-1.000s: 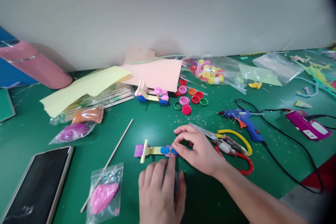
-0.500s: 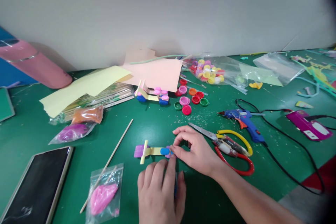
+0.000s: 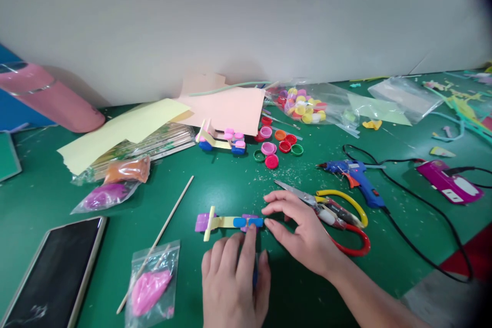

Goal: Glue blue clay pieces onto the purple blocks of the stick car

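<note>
A small toy scooter with a craft-stick deck and crossbar and purple wheels lies flat on the green table. Two blue clay pieces sit along its right end. My left hand rests just in front of it, index fingertip touching the blue clay, the other fingers stretched out and thumb apart. Something blue, mostly hidden, shows between that thumb and palm. Beside the scooter's right end, my right hand has its fingers spread and holds nothing; its thumb tip is close to the blue clay.
Scissors lie behind my right wrist, with a blue glue gun and its cord farther right. Behind stand a similar toy scooter and several bottle caps. To the left are a stick, bagged pink clay and a phone.
My right hand has let go of the scooter's right end and moved right, its fingers opening. The second blue clay piece is now uncovered. My left hand has hardly moved.
</note>
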Tool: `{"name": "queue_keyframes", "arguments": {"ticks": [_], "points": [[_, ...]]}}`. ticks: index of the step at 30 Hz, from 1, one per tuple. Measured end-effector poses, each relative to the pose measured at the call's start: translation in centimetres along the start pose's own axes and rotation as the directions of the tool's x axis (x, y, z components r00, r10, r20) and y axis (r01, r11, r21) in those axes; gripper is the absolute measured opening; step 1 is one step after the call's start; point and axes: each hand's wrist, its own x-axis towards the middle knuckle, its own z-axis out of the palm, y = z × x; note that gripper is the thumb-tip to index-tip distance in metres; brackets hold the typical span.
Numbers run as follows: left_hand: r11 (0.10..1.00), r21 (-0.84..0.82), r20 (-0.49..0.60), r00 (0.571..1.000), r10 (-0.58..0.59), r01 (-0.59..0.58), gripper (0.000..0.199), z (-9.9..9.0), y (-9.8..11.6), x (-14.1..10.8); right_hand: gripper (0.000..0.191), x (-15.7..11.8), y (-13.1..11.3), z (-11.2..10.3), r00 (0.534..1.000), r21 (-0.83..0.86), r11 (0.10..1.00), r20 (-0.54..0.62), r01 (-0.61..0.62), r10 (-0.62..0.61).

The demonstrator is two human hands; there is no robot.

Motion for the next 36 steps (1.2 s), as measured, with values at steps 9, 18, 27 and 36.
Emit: {"name": "queue_keyframes", "arguments": {"ticks": [9,18,27,36], "points": [[0.997,-0.067,0.037,0.999,-0.023,0.026,0.048,0.3,0.1,0.2,0.019,-1.2,0.9,1.0,0.973,-0.216,0.953,-0.038,0.215,-0.228],[0.997,-0.081,0.039,0.999,-0.008,0.011,0.046,0.3,-0.2,0.1,0.017,-0.9,1.0,1.4,0.947,-0.389,0.881,-0.059,0.269,-0.316],[0.996,-0.085,0.005,1.000,-0.008,0.008,0.042,0.5,-0.1,0.4,0.016,-0.9,1.1,1.3,0.912,-0.440,0.832,-0.066,0.337,-0.404],[0.996,-0.086,0.044,0.999,-0.012,0.016,0.045,0.4,-0.2,0.2,0.018,-1.2,1.4,1.4,0.943,-0.207,0.950,-0.187,0.236,-0.275]]}}
